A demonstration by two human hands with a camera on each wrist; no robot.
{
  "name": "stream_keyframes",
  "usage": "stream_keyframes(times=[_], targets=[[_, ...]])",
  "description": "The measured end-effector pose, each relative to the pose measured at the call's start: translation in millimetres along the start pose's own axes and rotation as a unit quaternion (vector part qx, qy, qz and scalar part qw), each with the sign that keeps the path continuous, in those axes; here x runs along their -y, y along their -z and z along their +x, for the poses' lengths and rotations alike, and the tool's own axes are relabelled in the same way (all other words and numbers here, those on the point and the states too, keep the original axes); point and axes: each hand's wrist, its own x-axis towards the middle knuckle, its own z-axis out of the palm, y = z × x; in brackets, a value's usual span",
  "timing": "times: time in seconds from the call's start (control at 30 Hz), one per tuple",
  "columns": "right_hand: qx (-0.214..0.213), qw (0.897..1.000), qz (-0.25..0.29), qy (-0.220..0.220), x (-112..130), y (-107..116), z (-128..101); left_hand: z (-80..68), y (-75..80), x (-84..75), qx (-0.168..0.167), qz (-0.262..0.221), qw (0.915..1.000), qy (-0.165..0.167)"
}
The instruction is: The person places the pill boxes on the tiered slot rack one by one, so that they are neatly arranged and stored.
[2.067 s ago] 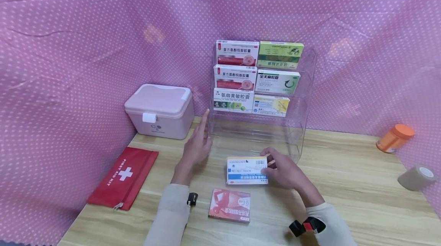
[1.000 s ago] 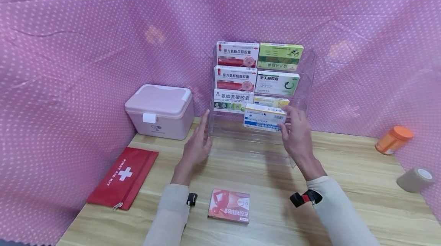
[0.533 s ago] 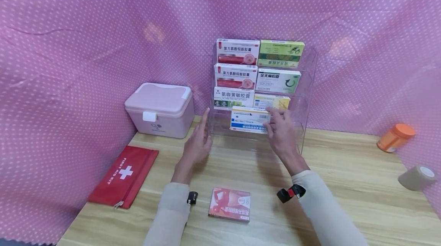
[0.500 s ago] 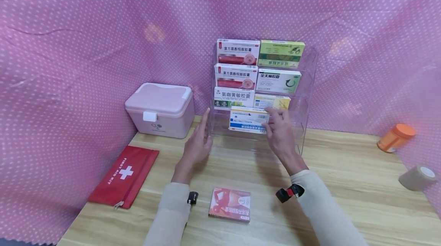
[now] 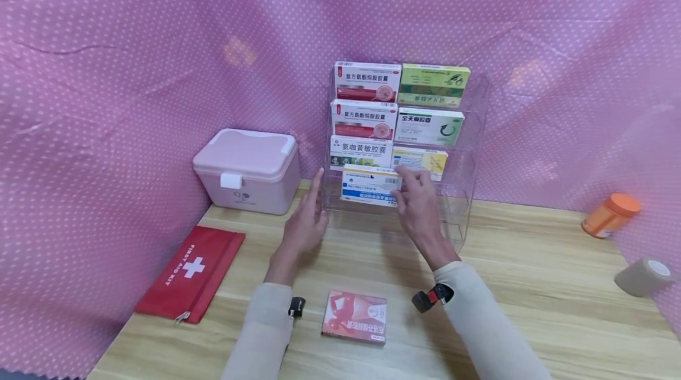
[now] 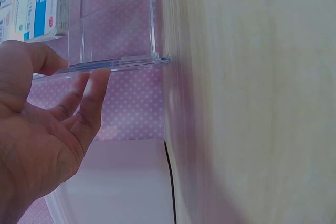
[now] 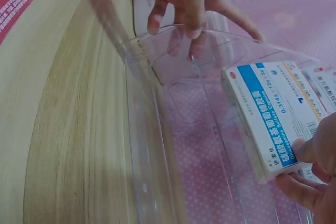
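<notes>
My right hand pinches one end of a white-and-blue medicine box, thumb in front. The box is in front of the clear acrylic display rack, just below the lowest filled tier, and overlaps the bottom of a white-and-green medicine box. In the right wrist view the white-and-blue box leans within the rack's outline; whether it touches a shelf, I cannot tell. My left hand grips the rack's left side panel between thumb and fingers. A pink medicine box lies flat on the table nearer me.
Several other medicine boxes fill the upper tiers. A pink lidded case and a red first aid pouch are at left. An orange bottle and a grey-brown roll lie at right. Pink dotted cloth hangs behind.
The right hand has lifted the white-and-blue box from above the table to the rack, then moved it left along the lower tier. The left hand has stayed at the rack's side.
</notes>
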Motion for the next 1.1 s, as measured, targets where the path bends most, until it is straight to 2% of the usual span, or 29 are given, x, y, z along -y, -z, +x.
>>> stream_keyframes(times=[0.3,0.53,0.87,1.1], targets=[[-0.004,0.999,0.017,0.034,0.5,-4.1,-1.7,-1.6,0.6,1.7,0.002,-0.003,1.0000,0.007],[0.028,0.999,0.020,0.029,9.5,-11.9,0.5,-1.1,0.9,1.4,0.001,0.001,1.0000,-0.002],[0.047,0.998,-0.025,0.022,18.4,-16.5,5.0,0.5,1.5,2.1,0.003,0.001,1.0000,-0.007],[0.079,0.995,-0.051,0.013,17.9,-11.5,2.3,-0.3,1.1,1.2,0.001,0.003,1.0000,-0.003]])
